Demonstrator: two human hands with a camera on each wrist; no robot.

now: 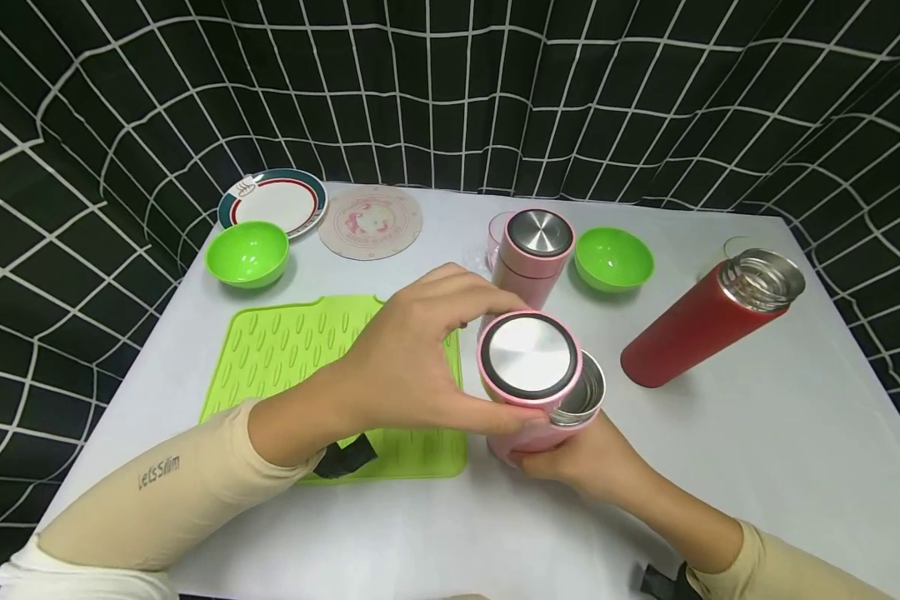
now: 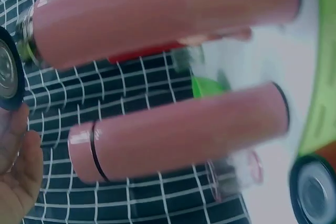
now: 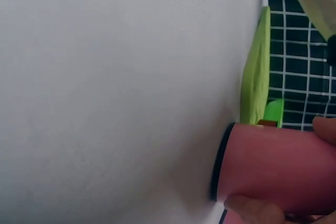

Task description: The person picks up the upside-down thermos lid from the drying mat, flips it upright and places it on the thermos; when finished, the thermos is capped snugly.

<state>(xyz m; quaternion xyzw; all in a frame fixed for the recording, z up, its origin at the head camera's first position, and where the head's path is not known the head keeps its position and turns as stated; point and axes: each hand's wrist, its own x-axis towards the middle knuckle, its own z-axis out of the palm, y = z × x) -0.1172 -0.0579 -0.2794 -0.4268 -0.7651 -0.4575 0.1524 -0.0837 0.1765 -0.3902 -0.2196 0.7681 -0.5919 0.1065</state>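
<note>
My left hand [image 1: 412, 358] holds a pink thermos lid [image 1: 531, 357] by its sides, with a silver disc and black ring facing up. It is over the near-left side of an uncovered pink thermos [image 1: 587, 392], partly hiding the steel mouth. My right hand [image 1: 588, 467] grips this thermos low on its body. In the left wrist view the uncovered thermos [image 2: 168, 19] spans the top, while the lid [image 2: 9, 69] shows at the left edge, apart from the mouth. The right wrist view shows the thermos's black-edged base [image 3: 278, 169] close to the white table, with fingertips [image 3: 254, 211] against it.
Behind stand a closed pink thermos [image 1: 536, 254], a clear cup [image 1: 495, 237] and a green bowl [image 1: 613, 260]. An uncovered red thermos [image 1: 697, 325] is at right. Leftward are a green mat [image 1: 277, 350], another green bowl [image 1: 247, 254], a plate [image 1: 277, 202] and a round mat [image 1: 371, 222].
</note>
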